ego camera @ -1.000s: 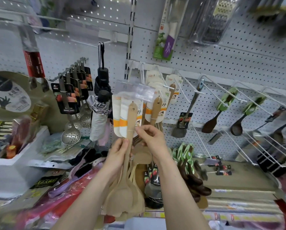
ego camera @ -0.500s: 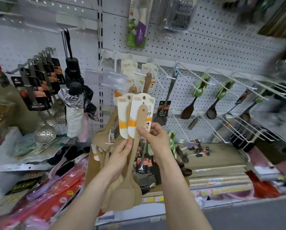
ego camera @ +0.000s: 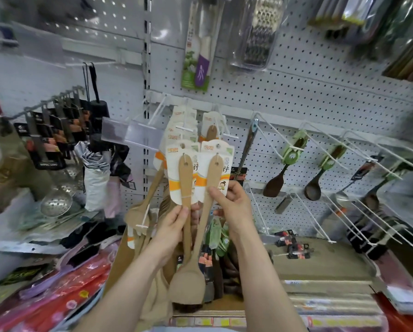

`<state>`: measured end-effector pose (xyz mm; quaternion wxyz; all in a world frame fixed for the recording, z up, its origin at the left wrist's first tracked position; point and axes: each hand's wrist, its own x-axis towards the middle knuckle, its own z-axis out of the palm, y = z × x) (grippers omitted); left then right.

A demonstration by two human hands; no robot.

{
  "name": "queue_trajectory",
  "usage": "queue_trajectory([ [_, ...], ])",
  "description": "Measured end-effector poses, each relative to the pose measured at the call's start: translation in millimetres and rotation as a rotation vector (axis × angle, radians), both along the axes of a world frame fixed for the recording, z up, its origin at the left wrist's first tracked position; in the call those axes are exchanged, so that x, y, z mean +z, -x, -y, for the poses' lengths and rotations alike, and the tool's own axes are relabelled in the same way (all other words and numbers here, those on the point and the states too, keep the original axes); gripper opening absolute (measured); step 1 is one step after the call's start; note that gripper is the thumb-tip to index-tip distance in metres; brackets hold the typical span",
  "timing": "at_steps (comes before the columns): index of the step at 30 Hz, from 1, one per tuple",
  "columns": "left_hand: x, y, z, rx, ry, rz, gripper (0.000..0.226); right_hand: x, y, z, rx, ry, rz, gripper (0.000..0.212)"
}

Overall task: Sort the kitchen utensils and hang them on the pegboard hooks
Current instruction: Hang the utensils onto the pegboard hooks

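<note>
Wooden spatulas upright before the pegboard — hands side by side, left hand and right hand each pinching one handle

Hanging on the pegboard's white wire hooks: carded wooden spatulas, dark spoons, steel skimmers. Lying on the shelf below: black-tagged utensils.

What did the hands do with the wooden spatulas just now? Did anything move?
The left spatula and right spatula, bunched together a second ago, are now spread side by side. The left-hand grip holds one and the right-hand grip holds the other. Neither was let go or hung. The dark spoon stayed hanging.
</note>
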<state>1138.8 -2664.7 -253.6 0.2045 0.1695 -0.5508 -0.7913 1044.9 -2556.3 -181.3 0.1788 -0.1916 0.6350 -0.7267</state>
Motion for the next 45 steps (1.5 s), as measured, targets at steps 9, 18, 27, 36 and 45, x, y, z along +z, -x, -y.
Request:
queue_trajectory([
  [9, -11, 17, 8, 0.108, 0.119, -0.029, 0.029, -13, 26, -4, 0.073, -0.003, -0.020, 0.021],
  [18, -1, 27, 5, 0.181, 0.173, -0.051, 0.030, -24, 48, -11, 0.146, -0.009, -0.035, 0.021],
  [27, 4, 25, 10, 0.160, 0.285, -0.013, 0.032, -18, 108, 41, 0.016, -0.124, -0.081, 0.015],
  [36, 9, 29, 1, 0.196, 0.308, 0.021, 0.035, -14, 142, 91, -0.180, -0.354, -0.075, 0.052],
  [45, 15, 38, -22, 0.075, 0.213, 0.032, 0.031, -4, 68, 29, 0.233, 0.000, 0.007, 0.037],
])
